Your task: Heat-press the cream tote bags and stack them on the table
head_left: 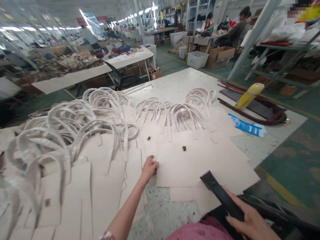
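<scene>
A flat beige bag panel (200, 166) with strap handles and a small dark-and-gold metal emblem (184, 148) lies on a pile of similar panels. At its left edge, my left hand (150, 165) has its fingers closed on the border. My right hand (246, 213) grips a black handheld tool (220, 193), long-bodied with a flat, wide tip like a hair clipper. That tip is over the panel's lower right part; whether it touches cannot be made out. Behind the panel, pale looped handles (186, 116) stand up in a bunch.
Many more beige panels (107, 190) with looped handles (67, 116) cover the table's left side. On the right lie a yellow object (250, 95), blue tape-like strips (246, 125) and dark brown straps (272, 116). Beyond stand a black chair (125, 80) and a white bin (197, 59).
</scene>
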The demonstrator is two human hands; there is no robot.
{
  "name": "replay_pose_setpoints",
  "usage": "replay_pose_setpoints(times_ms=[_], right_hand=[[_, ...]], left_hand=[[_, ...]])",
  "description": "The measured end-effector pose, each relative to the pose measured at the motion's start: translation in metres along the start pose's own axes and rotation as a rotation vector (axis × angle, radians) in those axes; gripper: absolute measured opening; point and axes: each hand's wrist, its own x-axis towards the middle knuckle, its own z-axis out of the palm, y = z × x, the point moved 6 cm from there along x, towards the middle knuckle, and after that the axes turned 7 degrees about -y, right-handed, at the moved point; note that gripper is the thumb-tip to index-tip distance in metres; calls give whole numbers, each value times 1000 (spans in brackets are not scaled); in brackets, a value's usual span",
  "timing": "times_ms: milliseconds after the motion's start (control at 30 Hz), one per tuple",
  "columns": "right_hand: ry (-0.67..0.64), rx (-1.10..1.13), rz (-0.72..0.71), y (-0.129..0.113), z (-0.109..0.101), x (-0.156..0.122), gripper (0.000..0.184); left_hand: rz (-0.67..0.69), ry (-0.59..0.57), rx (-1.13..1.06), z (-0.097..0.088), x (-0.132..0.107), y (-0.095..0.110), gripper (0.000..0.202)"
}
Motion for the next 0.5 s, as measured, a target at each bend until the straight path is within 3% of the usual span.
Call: replay_pose_setpoints(times_ms=[133, 267, 367, 500], right_hand=[[-169, -92, -157, -40, 41, 13, 72], [-377, -170, -143, -65, 92, 35, 77], [-409, -266, -211, -78, 119, 49, 74], [-352, -351, -311, -96, 139, 60, 69]], left_hand=[[-80, -104, -29, 9, -26, -25, 17], [-108, -147, -16, 18, -28, -36, 17], [-124, -165, -13, 19, -23, -36, 18], [-132, -185, -19, 17, -21, -29, 20]])
